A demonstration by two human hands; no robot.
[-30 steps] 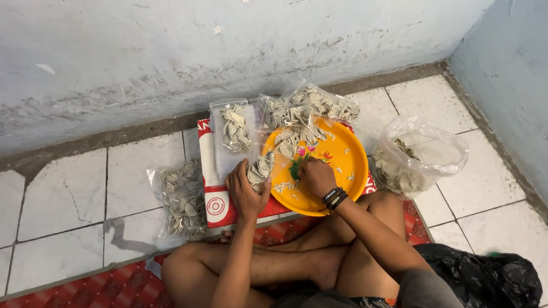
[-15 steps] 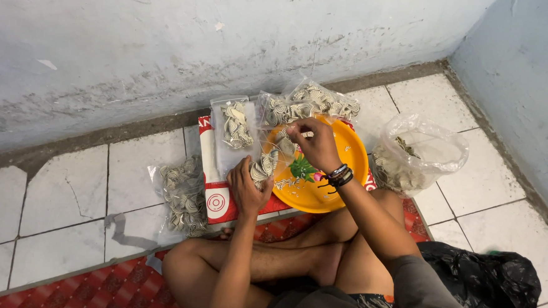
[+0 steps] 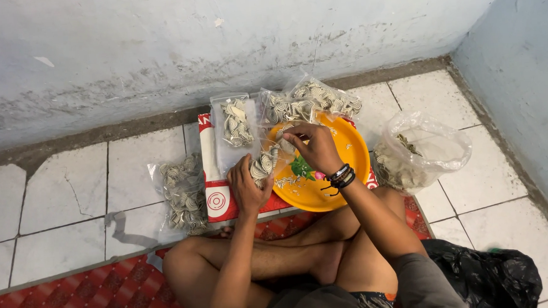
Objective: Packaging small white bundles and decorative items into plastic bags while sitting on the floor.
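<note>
From a filled clear bag (image 3: 185, 193) on the floor at left, past the left hand (image 3: 248, 190) whose fingers clamp a small bag of coiled pale pieces (image 3: 265, 162), to the right hand (image 3: 314, 147) pinching its mouth over the orange plate (image 3: 349, 162), a loosened grip could likely spill coils.

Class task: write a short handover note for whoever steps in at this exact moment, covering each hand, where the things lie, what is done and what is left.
Left hand: grips a small clear bag of pale coiled pieces.
Right hand: fingers pinched above the round orange plastic tray, at the bag's mouth.
Done: filled clear bags lie beside the left hand, and above the tray.
Left: loose pieces lie on the tray; an open clear sack at right holds more.
</note>
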